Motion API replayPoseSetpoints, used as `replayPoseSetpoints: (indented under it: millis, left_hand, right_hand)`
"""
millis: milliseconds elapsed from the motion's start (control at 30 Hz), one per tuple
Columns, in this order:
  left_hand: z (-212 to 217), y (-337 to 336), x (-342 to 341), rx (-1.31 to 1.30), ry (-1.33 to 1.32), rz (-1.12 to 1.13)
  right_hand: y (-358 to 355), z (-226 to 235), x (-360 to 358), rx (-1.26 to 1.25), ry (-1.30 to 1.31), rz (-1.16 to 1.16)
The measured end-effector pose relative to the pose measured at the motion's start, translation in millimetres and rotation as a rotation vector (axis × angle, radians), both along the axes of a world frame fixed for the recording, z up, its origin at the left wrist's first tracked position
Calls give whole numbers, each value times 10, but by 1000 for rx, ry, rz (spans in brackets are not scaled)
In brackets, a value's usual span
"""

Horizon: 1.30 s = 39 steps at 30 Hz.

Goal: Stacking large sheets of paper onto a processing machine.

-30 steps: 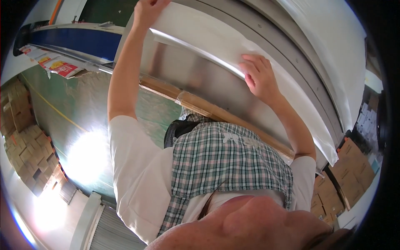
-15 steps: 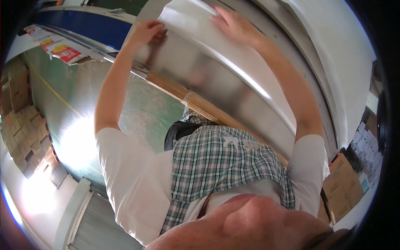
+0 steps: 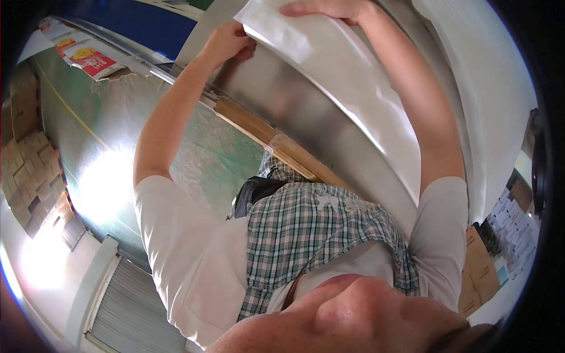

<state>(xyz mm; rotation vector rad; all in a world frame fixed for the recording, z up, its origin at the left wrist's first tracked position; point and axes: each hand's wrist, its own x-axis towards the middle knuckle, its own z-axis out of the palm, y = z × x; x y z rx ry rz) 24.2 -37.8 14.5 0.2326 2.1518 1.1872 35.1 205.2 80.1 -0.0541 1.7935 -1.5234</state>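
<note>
A large white plastic bag [image 3: 335, 70] lies on a slanting steel worktop [image 3: 276, 100] in front of me. My left hand [image 3: 226, 44] curls around the bag's left corner, fingers closed on its edge. At the top of the picture, my right hand [image 3: 326, 8] holds the bag's far edge, fingers stretched along it. Both bare forearms reach up from my white short sleeves. A checked apron [image 3: 318, 235] covers my chest.
A brown wooden strip [image 3: 265, 138] runs along the worktop's near edge. Below it is green floor [image 3: 141, 135] with a bright glare patch. Red and yellow packets [image 3: 88, 56] lie far left. Cardboard boxes [image 3: 26, 159] are stacked at left, and more boxes [image 3: 479, 276] stand at right.
My left hand came down to the bag's left corner. My right hand travelled from the worktop's right part up to the bag's far edge. The bag now lies wider between both hands.
</note>
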Motion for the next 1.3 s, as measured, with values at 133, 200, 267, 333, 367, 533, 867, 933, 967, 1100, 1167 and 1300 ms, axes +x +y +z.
replayPoseSetpoints:
  millis: [133, 200, 267, 333, 367, 533, 867, 933, 967, 1100, 1167, 1300]
  left_hand:
    - [-37, 3, -87, 193, -37, 183]
    - [25, 115, -119, 79, 87, 104]
    - [2, -30, -203, -19, 261, 110]
    - [-10, -180, -231, -107, 420, 108]
    - [21, -221, -252, 22, 364, 219]
    - [707, 258, -14, 66, 900, 30]
    - [92, 1382, 271, -270, 976, -566]
    - [-179, 962, 180, -299, 979, -503]
    - [-189, 780, 205, -274, 934, -554]
    - [-171, -55, -277, -407, 981, -442]
    - [38, -229, -392, -688, 1282, -474]
    - [343, 336, 355, -718, 1138, -280]
  right_hand:
    - [-105, -6, 115, 274, 481, 79]
    - [-62, -556, -59, 547, 374, -7]
    - [-90, -623, -16, 474, 423, -181]
    - [49, -404, 335, 81, 826, -389]
    - [146, -221, 491, 109, 698, -448]
    - [908, 147, 2038, 229, 545, -627]
    - [870, 156, 4142, 928, 722, -1009]
    - [981, 142, 4493, 1031, 707, -1053]
    - [1034, 123, 4740, 1090, 695, -1017]
    - [1515, -2, 5500, 1286, 650, -955]
    - [1883, 42, 5885, 1319, 623, -952]
    - [2572, 1, 6598, 1568, 529, -791]
